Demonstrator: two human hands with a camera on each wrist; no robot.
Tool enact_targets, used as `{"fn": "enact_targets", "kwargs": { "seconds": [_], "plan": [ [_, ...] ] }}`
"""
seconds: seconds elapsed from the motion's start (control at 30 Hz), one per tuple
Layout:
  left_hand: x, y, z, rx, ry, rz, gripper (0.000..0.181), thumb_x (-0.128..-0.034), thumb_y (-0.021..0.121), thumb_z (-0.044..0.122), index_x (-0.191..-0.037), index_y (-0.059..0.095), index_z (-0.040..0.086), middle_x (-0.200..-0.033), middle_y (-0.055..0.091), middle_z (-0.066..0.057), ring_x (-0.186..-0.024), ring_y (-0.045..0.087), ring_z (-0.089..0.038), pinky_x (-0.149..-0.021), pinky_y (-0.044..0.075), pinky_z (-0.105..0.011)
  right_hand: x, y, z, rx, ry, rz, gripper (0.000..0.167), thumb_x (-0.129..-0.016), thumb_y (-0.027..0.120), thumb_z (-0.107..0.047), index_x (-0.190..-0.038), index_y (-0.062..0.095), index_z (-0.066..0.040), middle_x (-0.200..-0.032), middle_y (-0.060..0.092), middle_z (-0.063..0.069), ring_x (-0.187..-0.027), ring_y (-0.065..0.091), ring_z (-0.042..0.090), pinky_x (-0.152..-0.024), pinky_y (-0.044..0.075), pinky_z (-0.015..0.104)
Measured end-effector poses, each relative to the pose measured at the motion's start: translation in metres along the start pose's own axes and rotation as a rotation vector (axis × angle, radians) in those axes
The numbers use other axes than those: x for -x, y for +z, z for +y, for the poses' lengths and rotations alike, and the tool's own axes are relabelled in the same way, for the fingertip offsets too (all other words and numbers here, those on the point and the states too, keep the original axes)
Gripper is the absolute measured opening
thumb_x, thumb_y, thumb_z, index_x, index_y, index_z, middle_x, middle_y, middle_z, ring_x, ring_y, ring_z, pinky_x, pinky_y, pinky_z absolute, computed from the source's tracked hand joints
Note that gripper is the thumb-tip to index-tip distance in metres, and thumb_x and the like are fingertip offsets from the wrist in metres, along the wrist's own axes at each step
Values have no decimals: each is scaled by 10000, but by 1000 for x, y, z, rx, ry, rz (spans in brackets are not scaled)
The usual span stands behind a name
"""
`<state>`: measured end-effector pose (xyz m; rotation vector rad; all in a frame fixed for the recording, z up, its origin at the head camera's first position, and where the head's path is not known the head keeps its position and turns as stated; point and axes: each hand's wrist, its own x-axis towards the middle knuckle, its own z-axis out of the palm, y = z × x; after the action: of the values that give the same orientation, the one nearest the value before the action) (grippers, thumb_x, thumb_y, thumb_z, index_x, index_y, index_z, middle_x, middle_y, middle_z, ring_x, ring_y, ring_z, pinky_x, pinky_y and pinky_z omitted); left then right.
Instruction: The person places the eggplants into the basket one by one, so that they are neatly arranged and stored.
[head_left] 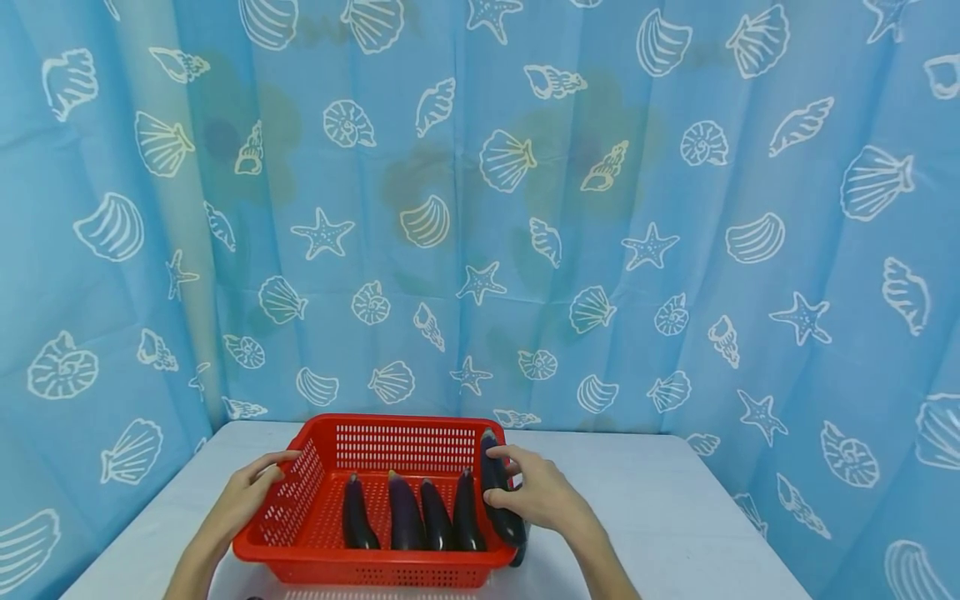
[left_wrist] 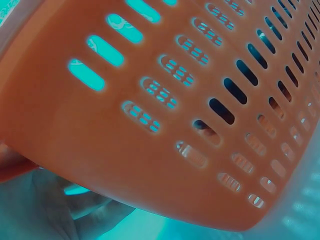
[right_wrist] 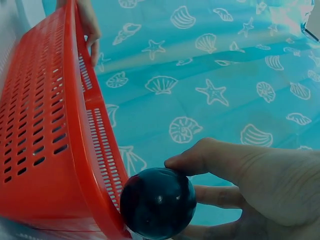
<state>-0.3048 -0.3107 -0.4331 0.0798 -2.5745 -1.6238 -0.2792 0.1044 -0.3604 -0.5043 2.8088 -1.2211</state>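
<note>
A red perforated basket [head_left: 300, 569] stands on the table. Several dark purple eggplants [head_left: 406, 512] lie side by side within it, stem ends towards the curtain. My left hand [head_left: 243, 493] holds the basket's left rim; in the left wrist view its fingers [left_wrist: 95, 215] show partly behind the basket wall. Over the right rim, my right hand [head_left: 543, 492] grips another eggplant [head_left: 495, 479] between thumb and fingers. Seen end-on in the right wrist view, that eggplant [right_wrist: 159, 204] looks round and glossy, close beside the rim.
A white cloth covers the table [head_left: 637, 492]. Behind it hangs a blue curtain [head_left: 480, 217] with shells and starfish. Just right of the basket, a dark object [head_left: 519, 555] is mostly hidden by the held eggplant. A small dark tip [head_left: 255, 597] shows at the bottom edge.
</note>
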Motion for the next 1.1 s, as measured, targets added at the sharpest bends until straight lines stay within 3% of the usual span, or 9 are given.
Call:
{"fn": "enact_targets", "kwargs": {
  "seconds": [0.3, 0.7, 1.1],
  "plan": [
    [0, 0, 0, -3, 4, -3, 470, -1015, 427, 237, -1459, 438, 82, -1471, 416, -287, -1081, 617, -303, -841, 597, -436, -6, 9, -9, 49, 5, -4, 520, -824, 754, -216, -1308, 586, -127, -1171, 653, 189, -1007, 633, 307, -794, 592, 522],
    [0, 0, 1, 3, 7, -1, 468, -1017, 426, 235, -1458, 439, 77, -1458, 430, -290, -1067, 623, -288, -841, 597, -436, -12, 26, -19, 94, -3, -14, 515, -797, 770, -197, -1283, 609, -137, -1111, 672, 165, -912, 645, 266, -761, 594, 532],
    [0, 0, 1, 4, -2, 6, 466, -1012, 426, 223, -1456, 442, 82, -1463, 425, -290, -1065, 627, -293, -833, 598, -441, -17, 38, -21, 108, -1, -11, 544, -775, 797, -185, -1284, 613, -132, -1097, 692, 145, -917, 657, 267, -784, 585, 550]
  ]
}}
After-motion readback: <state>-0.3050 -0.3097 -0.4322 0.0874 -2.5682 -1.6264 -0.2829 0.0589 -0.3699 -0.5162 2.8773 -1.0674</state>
